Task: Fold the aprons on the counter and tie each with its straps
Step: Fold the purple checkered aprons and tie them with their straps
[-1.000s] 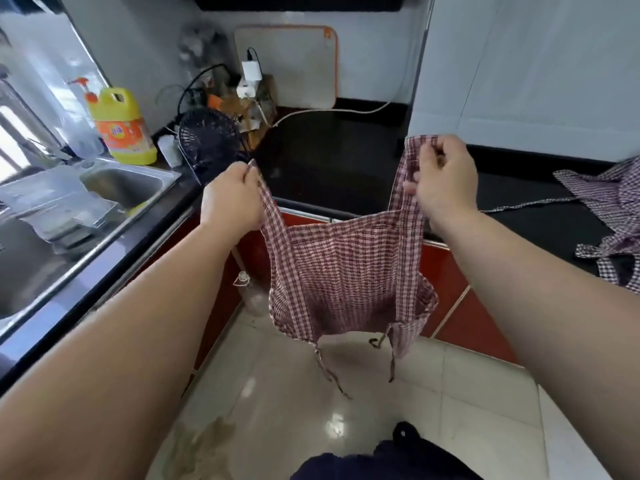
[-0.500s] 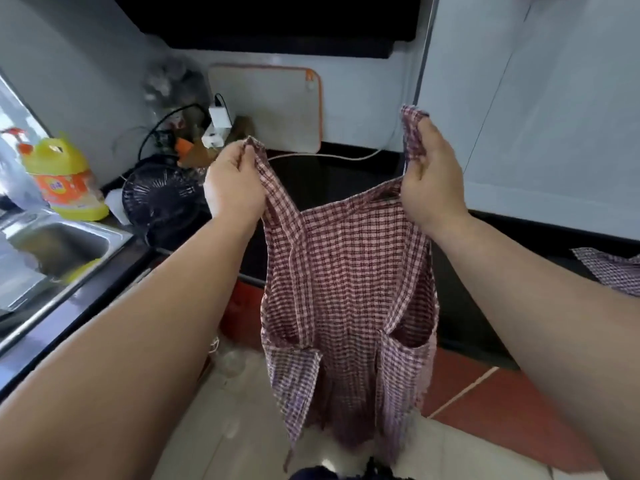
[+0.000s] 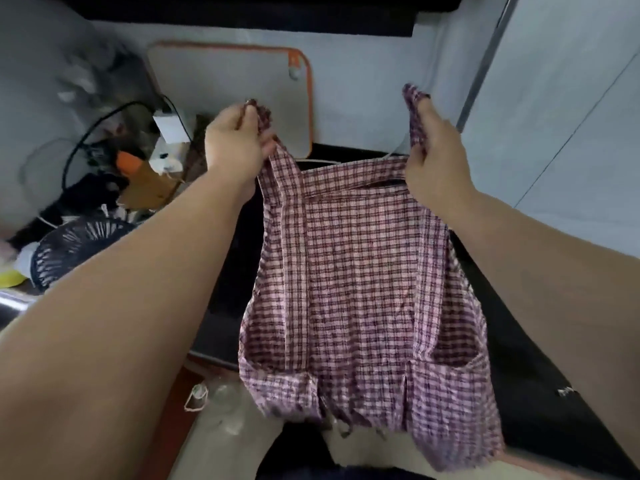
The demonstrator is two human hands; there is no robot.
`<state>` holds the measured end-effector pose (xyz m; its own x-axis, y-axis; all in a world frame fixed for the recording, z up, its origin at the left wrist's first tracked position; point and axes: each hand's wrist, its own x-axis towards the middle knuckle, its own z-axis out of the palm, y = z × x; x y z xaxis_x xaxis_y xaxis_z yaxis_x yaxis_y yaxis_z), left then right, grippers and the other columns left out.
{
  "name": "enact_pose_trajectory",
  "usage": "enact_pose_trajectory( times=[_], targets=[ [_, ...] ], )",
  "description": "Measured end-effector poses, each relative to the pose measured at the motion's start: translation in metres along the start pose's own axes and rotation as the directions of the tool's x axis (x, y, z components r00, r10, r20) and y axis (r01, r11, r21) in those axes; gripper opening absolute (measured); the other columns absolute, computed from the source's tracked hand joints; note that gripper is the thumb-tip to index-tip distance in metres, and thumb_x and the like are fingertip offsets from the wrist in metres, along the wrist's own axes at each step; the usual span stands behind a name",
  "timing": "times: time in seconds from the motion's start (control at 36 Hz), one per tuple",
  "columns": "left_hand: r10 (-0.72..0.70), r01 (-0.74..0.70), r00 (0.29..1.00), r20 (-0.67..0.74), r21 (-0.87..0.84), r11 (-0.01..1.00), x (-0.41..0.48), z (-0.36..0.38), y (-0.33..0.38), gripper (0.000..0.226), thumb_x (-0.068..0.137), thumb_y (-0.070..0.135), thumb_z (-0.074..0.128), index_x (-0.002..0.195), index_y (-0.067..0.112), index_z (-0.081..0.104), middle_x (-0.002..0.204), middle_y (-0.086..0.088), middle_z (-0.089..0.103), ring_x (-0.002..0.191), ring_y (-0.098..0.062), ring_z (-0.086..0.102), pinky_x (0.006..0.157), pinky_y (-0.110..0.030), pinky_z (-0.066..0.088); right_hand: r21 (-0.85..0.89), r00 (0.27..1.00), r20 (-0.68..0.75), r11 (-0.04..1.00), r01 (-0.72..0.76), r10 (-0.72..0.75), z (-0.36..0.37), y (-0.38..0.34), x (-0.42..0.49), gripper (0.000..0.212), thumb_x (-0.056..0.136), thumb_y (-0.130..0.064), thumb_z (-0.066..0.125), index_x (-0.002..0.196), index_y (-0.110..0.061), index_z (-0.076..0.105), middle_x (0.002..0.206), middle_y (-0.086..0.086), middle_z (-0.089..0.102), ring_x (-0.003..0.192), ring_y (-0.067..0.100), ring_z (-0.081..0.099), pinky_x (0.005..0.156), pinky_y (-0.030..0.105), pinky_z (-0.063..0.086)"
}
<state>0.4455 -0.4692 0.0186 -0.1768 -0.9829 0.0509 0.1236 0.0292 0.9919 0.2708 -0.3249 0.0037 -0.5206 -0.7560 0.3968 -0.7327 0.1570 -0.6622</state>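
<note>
A red-and-white checked apron (image 3: 360,289) hangs in the air in front of me, over the edge of the black counter (image 3: 540,358). My left hand (image 3: 235,143) grips its upper left corner. My right hand (image 3: 433,157) pinches the upper right corner, with the cloth running up over my thumb. The apron is spread between both hands and shows two pockets near its lower end. Its lower hem hangs below counter height. The straps are not plainly visible.
A white cutting board with an orange rim (image 3: 232,98) leans on the back wall. At the left stand a small black fan (image 3: 69,251), a charger with cables (image 3: 169,126) and clutter. A sink edge (image 3: 14,303) shows at far left. White panels (image 3: 561,116) rise at right.
Both hands have raised the apron higher and held it spread, so more of its length hangs in view. My view has tilted up and left; the second apron at right has left the frame.
</note>
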Motion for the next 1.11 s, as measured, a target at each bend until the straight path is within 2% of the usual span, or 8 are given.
enact_pose_trajectory(
  times=[0.17, 0.36, 0.5, 0.69, 0.75, 0.86, 0.97, 1.11],
  targets=[
    [-0.003, 0.002, 0.975, 0.222, 0.007, 1.000, 0.080, 0.009, 0.017, 0.018, 0.102, 0.018, 0.044, 0.089, 0.016, 0.055, 0.076, 0.008, 0.064, 0.076, -0.007, 0.060, 0.075, -0.025, 0.050, -0.053, 0.987, -0.143, 0.995, -0.083, 0.075, 0.035, -0.013, 0.065, 0.079, 0.085, 0.007, 0.040, 0.152, -0.026, 0.015, 0.148, 0.016, 0.025, 0.130, 0.024, 0.036, 0.091, 0.003, 0.022],
    [-0.224, 0.008, 0.879, 0.421, 0.457, 0.889, 0.113, -0.011, -0.043, 0.004, 0.095, 0.026, 0.058, 0.098, 0.025, 0.056, 0.095, -0.004, 0.065, 0.084, -0.009, 0.057, 0.069, -0.018, 0.045, -0.311, 0.886, 0.195, 0.883, -0.351, 0.421, 0.073, 0.004, 0.065, 0.076, 0.089, 0.005, 0.045, 0.150, -0.029, 0.015, 0.156, 0.012, 0.011, 0.138, 0.033, 0.025, 0.086, 0.020, 0.042],
    [-0.435, -0.026, 0.778, 0.453, 0.715, 0.699, 0.091, -0.034, -0.079, 0.068, 0.092, 0.028, 0.062, 0.150, 0.020, 0.028, 0.132, 0.000, 0.053, 0.117, -0.018, 0.051, 0.098, -0.028, 0.042, -0.600, 0.705, 0.356, 0.729, -0.329, 0.613, 0.090, 0.014, 0.036, 0.043, 0.099, -0.009, 0.038, 0.138, 0.008, 0.034, 0.139, 0.026, 0.038, 0.124, 0.039, 0.042, 0.104, 0.039, 0.036],
    [-0.675, -0.061, 0.617, 0.404, 0.880, 0.471, 0.053, -0.076, -0.120, 0.041, 0.091, 0.019, 0.063, 0.131, 0.023, 0.056, 0.135, 0.001, 0.054, 0.115, -0.017, 0.055, 0.077, -0.023, 0.044, -0.593, 0.588, 0.517, 0.756, -0.277, 0.622, 0.110, 0.038, -0.003, 0.031, 0.097, -0.011, 0.044, 0.117, 0.005, 0.062, 0.112, 0.016, 0.063, 0.100, 0.029, 0.060, 0.083, 0.035, 0.051],
    [-0.761, -0.131, 0.522, 0.386, 0.917, 0.376, 0.035, -0.086, -0.131, 0.047, 0.089, 0.014, 0.067, 0.134, 0.020, 0.055, 0.138, 0.001, 0.050, 0.121, -0.020, 0.052, 0.084, -0.027, 0.047, -0.632, 0.464, 0.623, 0.755, -0.176, 0.629, 0.117, 0.041, -0.020, 0.035, 0.097, -0.020, 0.049, 0.121, 0.001, 0.060, 0.118, 0.013, 0.061, 0.107, 0.027, 0.058, 0.088, 0.034, 0.049],
    [-0.870, -0.239, 0.373, 0.322, 0.939, 0.245, 0.001, -0.103, -0.154, 0.065, 0.081, 0.016, 0.076, 0.139, 0.021, 0.048, 0.142, -0.006, 0.044, 0.108, -0.022, 0.060, 0.085, -0.031, 0.056, -0.713, 0.154, 0.688, 0.700, -0.041, 0.710, 0.119, 0.047, -0.052, 0.026, 0.088, -0.030, 0.064, 0.104, -0.009, 0.063, 0.066, 0.003, 0.055, 0.054, 0.015, 0.051, 0.049, 0.023, 0.044],
    [-0.824, -0.354, 0.456, 0.336, 0.918, 0.178, -0.028, -0.111, -0.176, 0.067, 0.075, 0.028, 0.082, 0.133, 0.022, 0.049, 0.135, -0.006, 0.037, 0.110, -0.021, 0.052, 0.088, -0.023, 0.045, -0.746, 0.044, 0.665, 0.661, 0.085, 0.745, 0.120, 0.059, -0.079, 0.020, 0.085, -0.024, 0.068, 0.074, -0.010, 0.059, 0.061, 0.003, 0.058, 0.050, 0.013, 0.052, 0.049, 0.023, 0.046],
    [-0.803, -0.435, 0.454, 0.385, 0.883, 0.178, -0.038, -0.117, -0.187, 0.025, 0.076, 0.026, 0.081, 0.091, 0.017, 0.063, 0.093, 0.006, 0.054, 0.088, -0.013, 0.053, 0.076, -0.020, 0.041, -0.761, -0.002, 0.647, 0.646, 0.064, 0.762, 0.118, 0.071, -0.099, 0.028, 0.092, -0.014, 0.059, 0.116, 0.000, 0.058, 0.093, 0.007, 0.060, 0.085, 0.019, 0.066, 0.065, 0.027, 0.054]
  ],
)
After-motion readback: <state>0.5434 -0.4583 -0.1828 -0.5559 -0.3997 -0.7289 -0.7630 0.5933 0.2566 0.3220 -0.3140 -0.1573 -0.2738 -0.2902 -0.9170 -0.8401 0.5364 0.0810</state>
